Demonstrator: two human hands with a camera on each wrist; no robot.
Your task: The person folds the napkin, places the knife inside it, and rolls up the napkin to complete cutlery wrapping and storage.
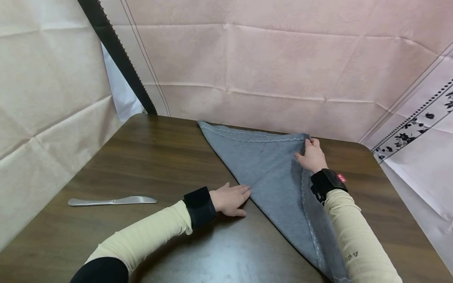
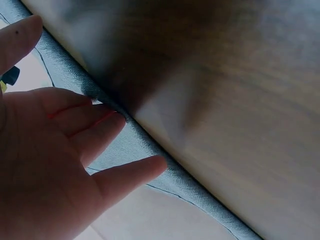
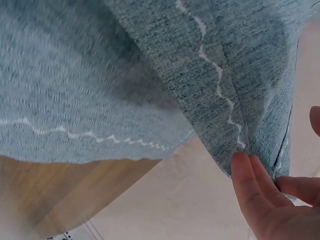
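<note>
A blue-grey cloth [image 1: 262,165] with white stitching along its hems lies on the table, folded diagonally into a triangle. At its far right corner my right hand [image 1: 312,156] pinches the fabric; in the right wrist view the fingertips [image 3: 242,167] grip the stitched corner, which is lifted. My left hand [image 1: 231,199] has its fingers extended, their tips touching the diagonal folded edge near its middle. The left wrist view shows that hand [image 2: 55,145] with the fingers spread against the fold. A table knife [image 1: 113,201] lies apart, left of the left hand.
The brown wooden table [image 1: 159,153] has rounded far corners. Pale creased sheeting [image 1: 276,63] hangs behind it and at both sides, with a black strip [image 1: 120,51] at the left and a floral border [image 1: 410,133] at the right.
</note>
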